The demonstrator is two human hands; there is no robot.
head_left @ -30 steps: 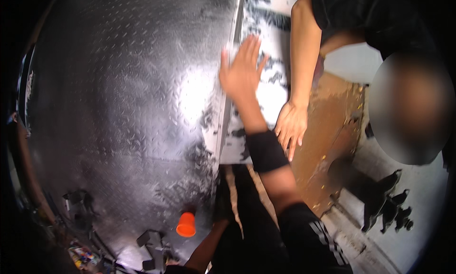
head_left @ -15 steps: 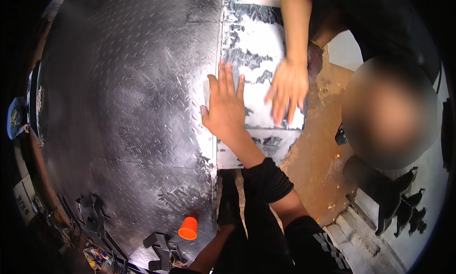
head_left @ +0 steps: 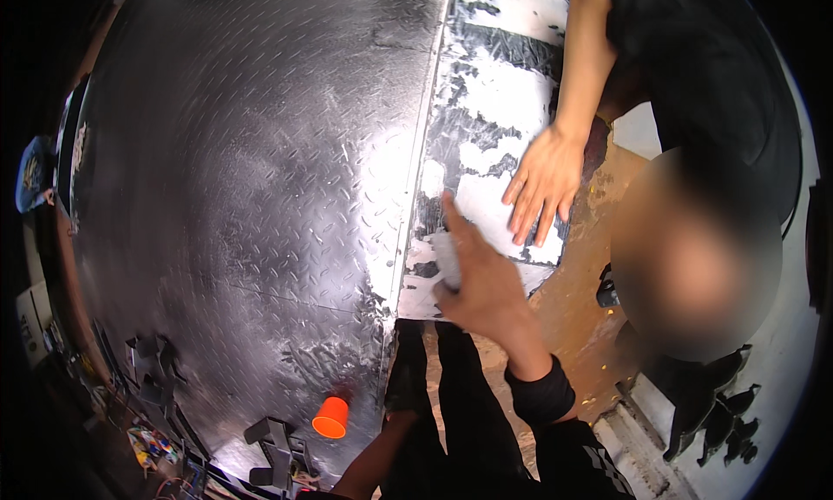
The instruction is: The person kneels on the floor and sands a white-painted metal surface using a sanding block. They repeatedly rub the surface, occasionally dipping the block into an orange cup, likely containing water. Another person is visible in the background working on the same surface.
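Observation:
My right hand [head_left: 486, 283] is over the near end of a long panel [head_left: 499, 205] patched in white and dark grey. Its index finger points forward, and the thumb and other fingers are bent around a thin light-grey sheet [head_left: 447, 259]; the sheet's kind is unclear. My left forearm [head_left: 377, 452] enters at the lower edge, but the left hand is hidden near my dark-clothed leg. Another person's hand [head_left: 548, 181] lies flat on the panel, just beyond my right hand.
A dark metal tread-plate surface [head_left: 260, 196] spreads to the left of the panel. On its near part stands an orange cup [head_left: 331, 418], with black metal brackets [head_left: 276, 448] beside it. The other person crouches at the right over a brown floor [head_left: 599, 240].
My right hand has lifted from lying flat across the panel's left edge and come back toward me and right, with the grey sheet. The whole view has shifted slightly.

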